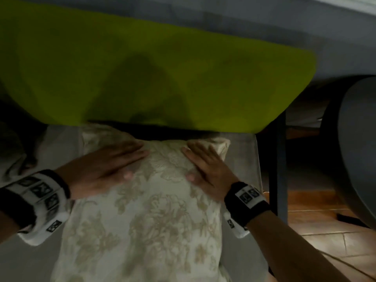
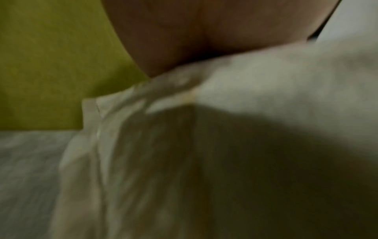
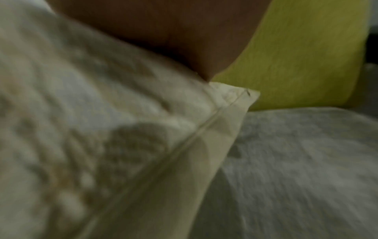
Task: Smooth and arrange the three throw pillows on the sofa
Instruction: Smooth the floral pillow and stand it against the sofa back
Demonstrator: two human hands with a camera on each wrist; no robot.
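My hands, left (image 1: 101, 169) & right (image 1: 207, 169), press flat, holding nothing, on cream floral fabric pillow (image 1: 146, 220) atop grey sofa seat (image 1: 246, 151) w/ lime-green backrest (image 1: 183, 64); only head view shows wood floor (image 1: 317, 202).

Dim, soft light; blurred wrist views.

The pillow (image 1: 146, 216) is cream with light brown flowers on it. It lies flat on the grey seat (image 1: 242, 155), its far end near the green sofa back (image 1: 142, 58). A seam runs along its edge.
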